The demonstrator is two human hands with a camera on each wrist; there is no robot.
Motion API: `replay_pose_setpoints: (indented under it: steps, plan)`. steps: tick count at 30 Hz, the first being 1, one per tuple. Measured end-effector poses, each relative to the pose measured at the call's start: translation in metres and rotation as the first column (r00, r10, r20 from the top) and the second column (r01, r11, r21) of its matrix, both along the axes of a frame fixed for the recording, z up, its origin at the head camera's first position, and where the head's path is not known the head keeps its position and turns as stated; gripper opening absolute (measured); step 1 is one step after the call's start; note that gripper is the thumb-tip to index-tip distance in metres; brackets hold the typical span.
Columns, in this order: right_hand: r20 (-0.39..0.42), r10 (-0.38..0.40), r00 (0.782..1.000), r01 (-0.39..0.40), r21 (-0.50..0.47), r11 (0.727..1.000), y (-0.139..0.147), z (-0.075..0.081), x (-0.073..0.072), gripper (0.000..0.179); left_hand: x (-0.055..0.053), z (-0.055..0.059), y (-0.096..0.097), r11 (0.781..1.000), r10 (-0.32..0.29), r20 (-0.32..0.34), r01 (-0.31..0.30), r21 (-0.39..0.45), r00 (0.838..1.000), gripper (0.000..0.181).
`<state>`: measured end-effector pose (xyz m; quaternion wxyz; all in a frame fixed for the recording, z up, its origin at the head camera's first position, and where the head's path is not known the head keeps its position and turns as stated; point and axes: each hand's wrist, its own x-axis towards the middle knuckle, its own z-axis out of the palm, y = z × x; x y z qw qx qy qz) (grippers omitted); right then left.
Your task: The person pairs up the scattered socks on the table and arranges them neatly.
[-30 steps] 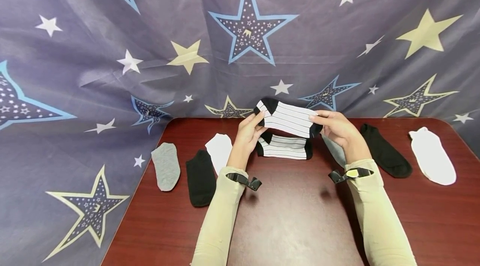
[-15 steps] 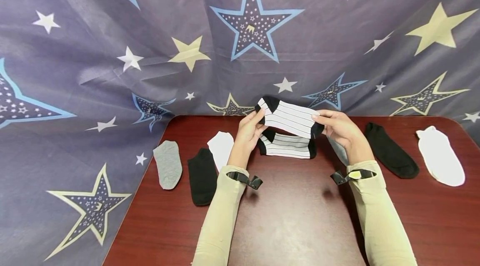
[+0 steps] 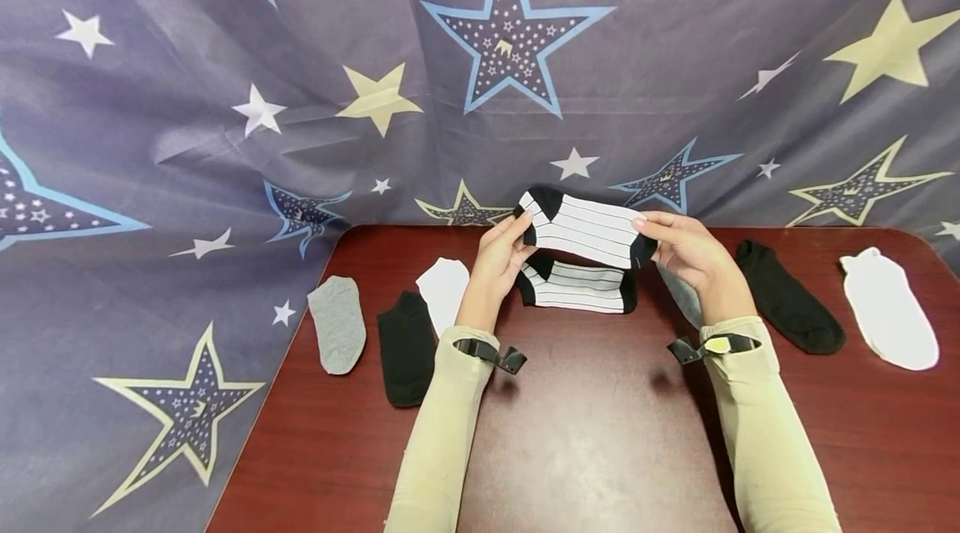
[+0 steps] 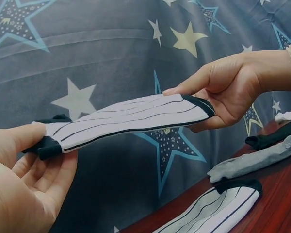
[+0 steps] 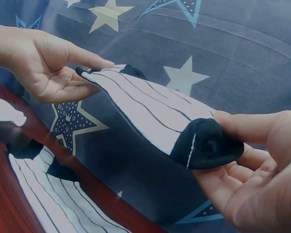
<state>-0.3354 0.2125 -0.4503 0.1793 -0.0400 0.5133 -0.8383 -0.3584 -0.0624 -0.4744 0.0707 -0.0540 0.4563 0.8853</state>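
Both hands hold up a white sock with thin dark stripes [image 3: 592, 226], its heel, cuff edge and toe black. My left hand [image 3: 495, 264] pinches the cuff and heel end between thumb and fingers. At the black toe end, my right hand [image 3: 693, 258] pinches with its thumb on top, as the right wrist view shows. The sock is stretched flat between them, above the table. Beneath it lies a matching striped sock [image 3: 581, 289], with its heel end to the left.
On the red-brown table [image 3: 570, 416] lie a grey sock [image 3: 337, 324], a black sock [image 3: 407, 349] and a white sock [image 3: 444, 291] at left. Right lie another grey sock [image 3: 681, 297], partly behind my hand, a black sock [image 3: 791, 299] and a white sock [image 3: 890, 308]. A star-patterned cloth [image 3: 300, 41] hangs behind.
The head view has shifted slightly, so the table and socks sit a little higher and the right side a little farther right. Both hands keep hold of the striped sock.
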Motion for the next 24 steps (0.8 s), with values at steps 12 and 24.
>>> replay_pose_setpoints:
  steps: [12, 24]
  plan:
    - [-0.018, 0.038, 0.999, -0.037, 0.026, 0.999, 0.004, 0.001, 0.002, 0.029, 0.001, 0.005, -0.005, 0.998, 0.023, 0.016, -0.024, 0.06, 1.0, 0.019]
    - [0.001, 0.076, 0.997, -0.076, -0.062, 0.995, 0.012, 0.002, 0.003, 0.029, 0.003, 0.008, -0.008, 0.998, 0.002, -0.007, -0.002, 0.059, 1.0, 0.028]
